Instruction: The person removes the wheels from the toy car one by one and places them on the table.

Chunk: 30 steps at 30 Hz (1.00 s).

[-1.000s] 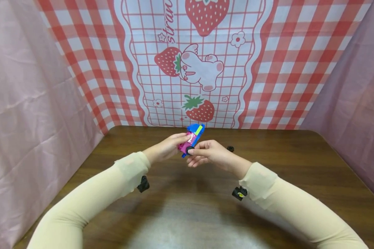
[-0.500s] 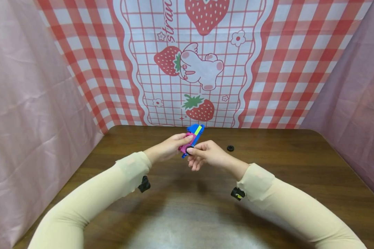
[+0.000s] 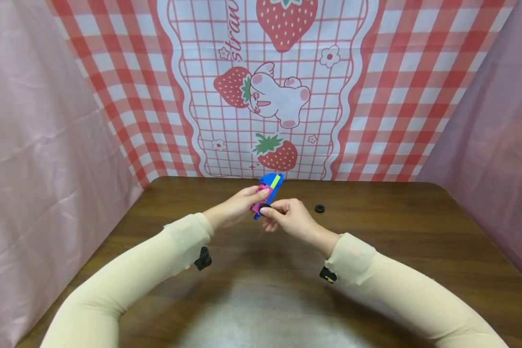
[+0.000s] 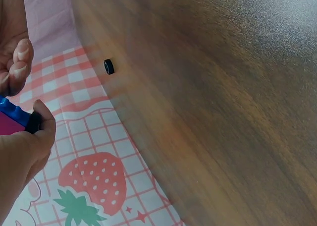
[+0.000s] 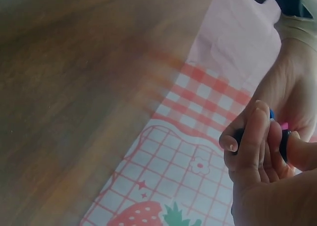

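A small toy block build (image 3: pixel 268 192), blue with a magenta body and a lime strip, is held above the far middle of the wooden table (image 3: pixel 374 241). My left hand (image 3: pixel 243 204) grips it from the left side. My right hand (image 3: pixel 282 215) pinches a small black wheel (image 3: pixel 265 208) against the build's lower end. In the left wrist view the blue and magenta edge (image 4: pixel 15 118) and the black wheel (image 4: pixel 33 123) show between fingers. The right wrist view shows my right hand's fingers (image 5: pixel 252 141) curled round the dark wheel, with the left hand behind.
A second loose black wheel (image 3: pixel 319 209) lies on the table right of my hands, also seen as a black ring (image 4: pixel 108 66) in the left wrist view. Pink cloth walls (image 3: pixel 48 145) and a strawberry checked backdrop (image 3: pixel 269 96) enclose the table on three sides.
My right hand has shifted slightly left and closer to the build, keeping the wheel at its lower end. The left hand and the build have hardly moved.
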Motion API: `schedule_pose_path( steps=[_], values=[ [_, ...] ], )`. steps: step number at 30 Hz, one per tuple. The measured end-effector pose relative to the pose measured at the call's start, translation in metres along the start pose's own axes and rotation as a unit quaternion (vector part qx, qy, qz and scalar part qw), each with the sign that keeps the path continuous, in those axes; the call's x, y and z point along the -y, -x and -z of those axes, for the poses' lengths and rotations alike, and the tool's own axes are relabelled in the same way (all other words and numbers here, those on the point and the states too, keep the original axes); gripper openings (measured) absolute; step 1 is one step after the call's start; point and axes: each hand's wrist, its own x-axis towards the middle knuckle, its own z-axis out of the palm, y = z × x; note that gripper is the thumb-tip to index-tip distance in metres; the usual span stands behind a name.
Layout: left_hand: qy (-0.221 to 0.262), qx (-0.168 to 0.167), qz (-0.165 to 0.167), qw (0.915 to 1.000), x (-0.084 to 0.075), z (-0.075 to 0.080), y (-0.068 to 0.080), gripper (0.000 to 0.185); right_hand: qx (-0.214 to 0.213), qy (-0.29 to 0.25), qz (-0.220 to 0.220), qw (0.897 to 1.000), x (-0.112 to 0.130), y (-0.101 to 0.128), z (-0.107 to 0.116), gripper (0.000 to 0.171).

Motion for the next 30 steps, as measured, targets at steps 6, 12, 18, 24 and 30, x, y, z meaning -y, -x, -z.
schedule_pose_path(
  steps=[6,12,18,24,30],
  values=[
    [0.006,-0.027,-0.01,0.9996,0.005,-0.001,0.003,0.035,-0.022,0.027,0.011,0.999,-0.005,0.0,-0.006,0.027],
    [0.01,-0.05,-0.009,0.9987,0.011,0.001,0.01,0.034,-0.032,0.016,0.02,0.999,-0.01,0.001,-0.018,0.026],
    [0.03,-0.05,0.005,0.9983,0.014,0.001,0.009,0.038,-0.048,0.033,0.046,0.997,-0.017,0.002,-0.021,0.028],
    [0.036,-0.032,0.004,0.9988,0.006,0.004,0.006,0.037,-0.006,0.017,0.046,0.999,-0.01,-0.001,-0.011,0.032],
    [0.015,-0.013,0.015,0.9997,0.0,0.004,0.003,0.046,-0.008,-0.03,-0.013,0.999,0.0,-0.002,0.003,0.027]
  ],
)
